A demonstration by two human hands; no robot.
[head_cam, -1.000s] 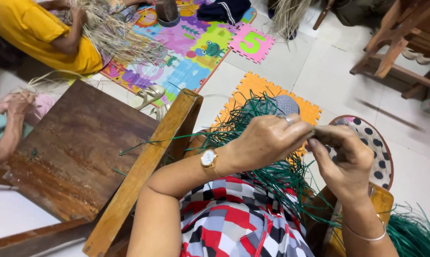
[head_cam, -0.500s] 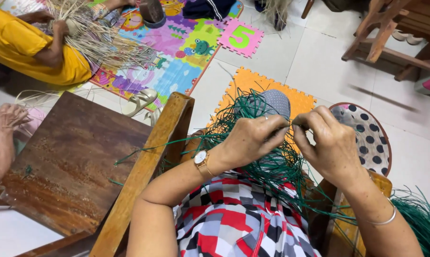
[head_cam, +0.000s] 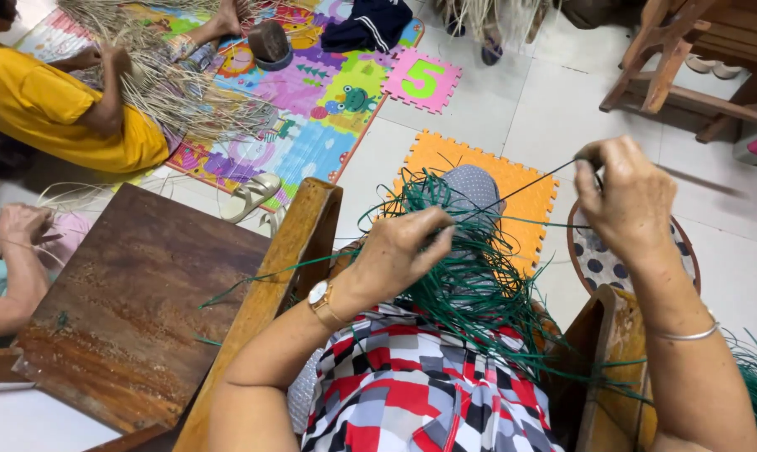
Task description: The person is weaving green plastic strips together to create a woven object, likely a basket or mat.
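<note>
Left hand (head_cam: 399,251) is down on the bundle of green strands (head_cam: 470,285), fingers curled and pinching into the weave right beside the grey dotted form (head_cam: 472,194) the strands wrap over. Right hand (head_cam: 625,205) is up and out to the side, thumb and fingertips clenched on a single dark strand (head_cam: 529,186) that runs taut from the bundle to the pinch. The work sits in the lap, over the checked red, white and grey cloth (head_cam: 412,393), between a wooden chair back (head_cam: 286,276) on the left and a wooden piece (head_cam: 600,368) on the right; loose green ends spill off to the far right.

Risks as I read them: that strand looks tight, so a hard tug could snap it or pull it clean out of the weave. If the left pinch slackens, the rows under it may loosen. The free ends fanning out near the chair back could snag on the wood.

Around the work: an orange foam tile (head_cam: 512,188) on the floor, a round spotted cushion (head_cam: 600,259) under the right wrist, and another person in a yellow shirt (head_cam: 69,117) handling pale straw (head_cam: 169,75) on a colourful play mat (head_cam: 311,100)
</note>
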